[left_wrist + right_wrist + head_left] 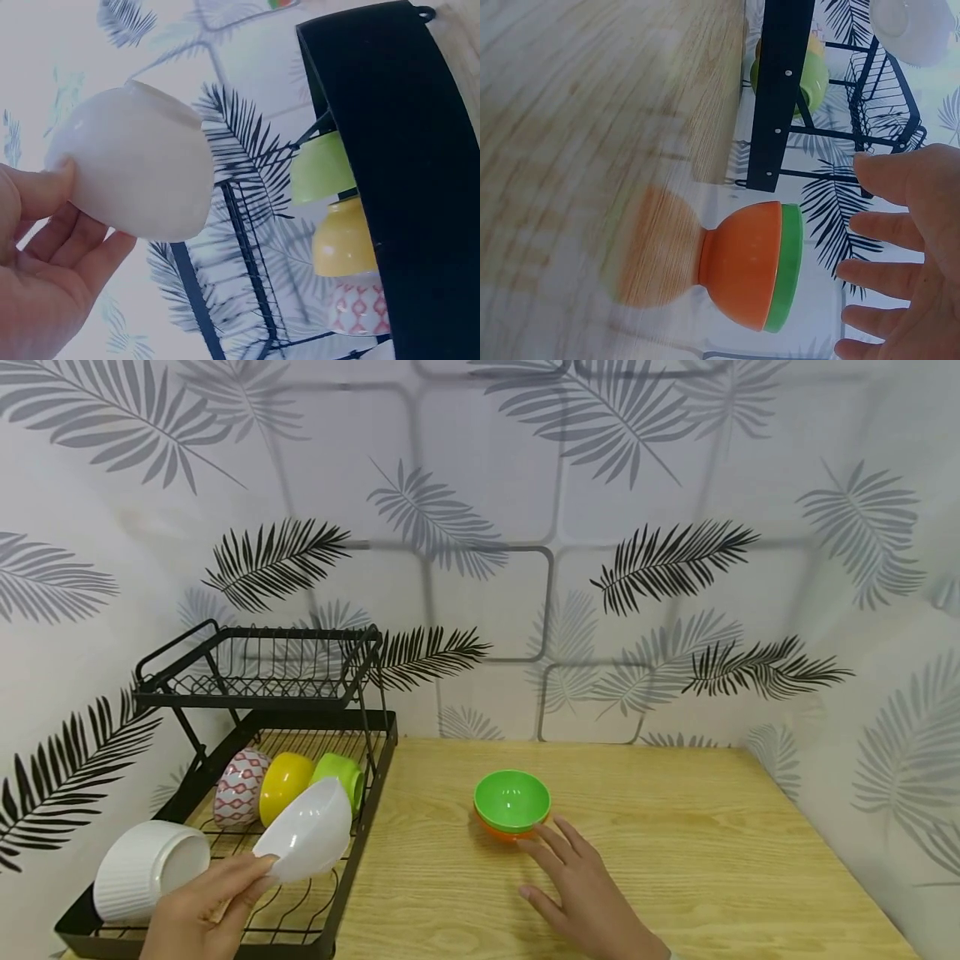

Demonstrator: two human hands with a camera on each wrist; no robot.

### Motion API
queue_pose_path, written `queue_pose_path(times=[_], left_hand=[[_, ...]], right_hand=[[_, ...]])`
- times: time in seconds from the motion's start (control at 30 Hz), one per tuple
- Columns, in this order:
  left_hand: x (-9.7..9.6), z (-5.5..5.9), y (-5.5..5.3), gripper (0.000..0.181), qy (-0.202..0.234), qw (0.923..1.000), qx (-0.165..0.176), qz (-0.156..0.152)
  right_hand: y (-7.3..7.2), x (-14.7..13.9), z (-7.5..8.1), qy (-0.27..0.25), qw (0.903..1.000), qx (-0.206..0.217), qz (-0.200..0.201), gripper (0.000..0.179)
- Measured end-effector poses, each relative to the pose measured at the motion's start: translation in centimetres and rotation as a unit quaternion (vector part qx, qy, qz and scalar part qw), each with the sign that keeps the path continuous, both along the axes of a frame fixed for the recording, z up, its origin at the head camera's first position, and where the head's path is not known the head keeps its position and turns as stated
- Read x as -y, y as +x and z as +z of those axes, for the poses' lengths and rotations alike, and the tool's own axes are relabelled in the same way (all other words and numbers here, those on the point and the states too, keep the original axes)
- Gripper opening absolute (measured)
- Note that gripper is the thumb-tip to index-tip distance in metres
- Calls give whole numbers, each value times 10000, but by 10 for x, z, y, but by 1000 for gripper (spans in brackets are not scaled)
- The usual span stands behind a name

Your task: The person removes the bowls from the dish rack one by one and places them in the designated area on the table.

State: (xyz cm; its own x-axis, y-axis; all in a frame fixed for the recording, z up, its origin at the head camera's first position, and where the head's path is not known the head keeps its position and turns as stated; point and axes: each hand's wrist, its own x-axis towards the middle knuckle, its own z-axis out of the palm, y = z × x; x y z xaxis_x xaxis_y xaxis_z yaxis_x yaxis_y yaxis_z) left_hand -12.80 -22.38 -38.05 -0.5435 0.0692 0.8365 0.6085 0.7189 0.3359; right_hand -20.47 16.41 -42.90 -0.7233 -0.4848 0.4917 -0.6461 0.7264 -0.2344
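Observation:
My left hand (202,910) pinches the rim of a white bowl (309,833) between thumb and fingers. The bowl is tilted and held over the right part of the dish rack's lower tray (372,814). On the table, a green bowl (512,800) sits nested inside an orange bowl (739,262), both upright. My right hand (583,893) is just to the right of and nearer than this pair, fingers spread and extended, fingertips close to the rim. In the right wrist view a gap shows between the fingers and the bowls, and nothing is in the hand.
Along the lower tray's back stand a red-patterned bowl (242,787), a yellow bowl (285,787) and a lime-green bowl (341,777), all on their sides. A white ribbed bowl (129,870) lies at the front left. Above them is the black wire upper shelf (255,700). Patterned wall covering (480,610) rises behind the table.

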Motion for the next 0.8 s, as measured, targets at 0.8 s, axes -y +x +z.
queue_pose_path(times=[0.8], left_hand=[[-41, 8, -6, 53, -2595, 9590, -1027, -487]], right_hand=[[8, 1, 3, -92, 9999, -34, 102, 49]])
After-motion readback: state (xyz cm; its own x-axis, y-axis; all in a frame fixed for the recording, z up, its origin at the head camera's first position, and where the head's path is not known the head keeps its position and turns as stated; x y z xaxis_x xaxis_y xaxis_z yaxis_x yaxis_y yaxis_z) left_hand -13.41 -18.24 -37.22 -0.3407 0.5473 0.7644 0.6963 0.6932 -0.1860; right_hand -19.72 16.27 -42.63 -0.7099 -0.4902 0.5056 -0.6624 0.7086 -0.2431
